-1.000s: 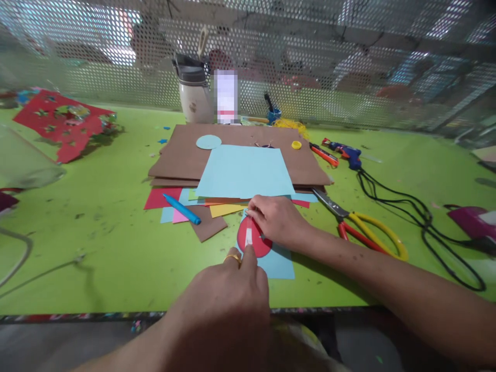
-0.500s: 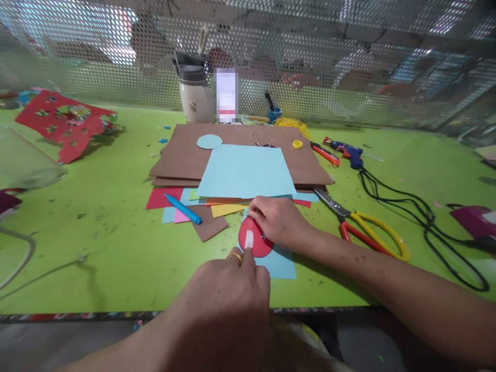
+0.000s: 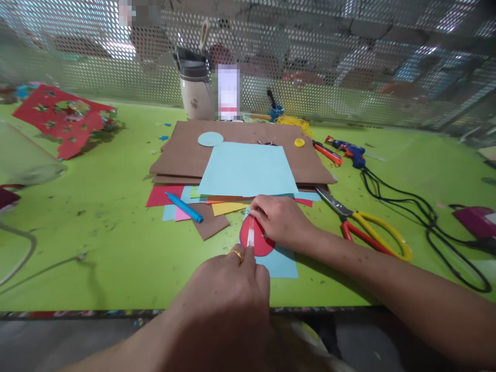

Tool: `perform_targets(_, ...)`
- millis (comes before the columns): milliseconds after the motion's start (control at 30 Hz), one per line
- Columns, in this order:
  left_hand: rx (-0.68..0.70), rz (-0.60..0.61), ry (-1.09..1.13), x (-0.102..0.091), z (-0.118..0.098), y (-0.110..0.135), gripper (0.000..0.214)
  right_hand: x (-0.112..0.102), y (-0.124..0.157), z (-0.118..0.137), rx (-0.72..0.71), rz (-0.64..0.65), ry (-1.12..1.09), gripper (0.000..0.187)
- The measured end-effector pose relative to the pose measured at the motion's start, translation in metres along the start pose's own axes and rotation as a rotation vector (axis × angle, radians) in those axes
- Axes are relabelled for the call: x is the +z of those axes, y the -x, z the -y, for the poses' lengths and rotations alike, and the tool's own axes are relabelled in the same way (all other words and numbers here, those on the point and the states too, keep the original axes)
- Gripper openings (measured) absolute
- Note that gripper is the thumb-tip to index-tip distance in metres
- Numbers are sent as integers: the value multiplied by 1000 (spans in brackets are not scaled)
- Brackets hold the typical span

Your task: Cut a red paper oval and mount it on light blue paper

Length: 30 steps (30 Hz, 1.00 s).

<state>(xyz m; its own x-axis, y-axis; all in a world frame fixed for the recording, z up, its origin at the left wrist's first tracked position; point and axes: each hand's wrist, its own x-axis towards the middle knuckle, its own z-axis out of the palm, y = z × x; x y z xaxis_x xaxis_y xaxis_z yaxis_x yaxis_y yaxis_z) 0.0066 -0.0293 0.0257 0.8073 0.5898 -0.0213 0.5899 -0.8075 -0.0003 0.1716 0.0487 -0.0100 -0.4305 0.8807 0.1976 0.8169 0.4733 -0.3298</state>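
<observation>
- From where I stand, the left hand (image 3: 232,289), a gold ring (image 3: 237,254) on one finger, reaches its index fingertip to the near end of a pale strip (image 3: 251,237); I cannot tell whether its grip pinches the strip or only presses it.
- The right hand (image 3: 284,222) comes in from the side, fingers curled and tips at the strip's far end. They hide that end, so I cannot tell whether this grip holds it.
- The strip lies across a red disc (image 3: 265,245), right between the two hands.
- Under the disc, a light blue piece of paper (image 3: 284,266) lies on the green worktop (image 3: 116,232).
- Just beyond, coloured papers (image 3: 228,207) fan out, with a blue marker (image 3: 184,207) lying across them and touching a small brown piece (image 3: 212,225).
- Farther back, a large light blue sheet (image 3: 248,170) overlaps stacked brown cardboard (image 3: 178,160), which also bears a pale blue disc (image 3: 210,139) and a yellow ring-shaped piece (image 3: 299,142).
- On the right are scissors (image 3: 346,212) with red and yellow handles, an orange cutter (image 3: 328,153) and a blue glue gun (image 3: 353,151).
- Far left, a red sheet (image 3: 87,134) shows star cut-outs.
- At the back stands a white bottle (image 3: 197,98), before a perforated screen (image 3: 310,62).
</observation>
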Motion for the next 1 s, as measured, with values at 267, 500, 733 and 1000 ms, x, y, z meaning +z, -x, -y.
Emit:
perform_targets(267, -13, -50, -38, 3, 0, 0, 11, 1, 0, -1, 5, 5, 4, 15)
perform_targets(500, -23, 5, -7, -2, -1, 1, 10, -2, -2, 1, 23, 32, 18, 16)
perform_targets(733, -47, 100, 65, -22, -5, -2, 11, -1, -1, 2, 31, 46, 42, 17)
perform_targets(1000, -24, 81, 51, -18, -1, 2, 13, -2, 0, 3, 46, 26, 20, 18)
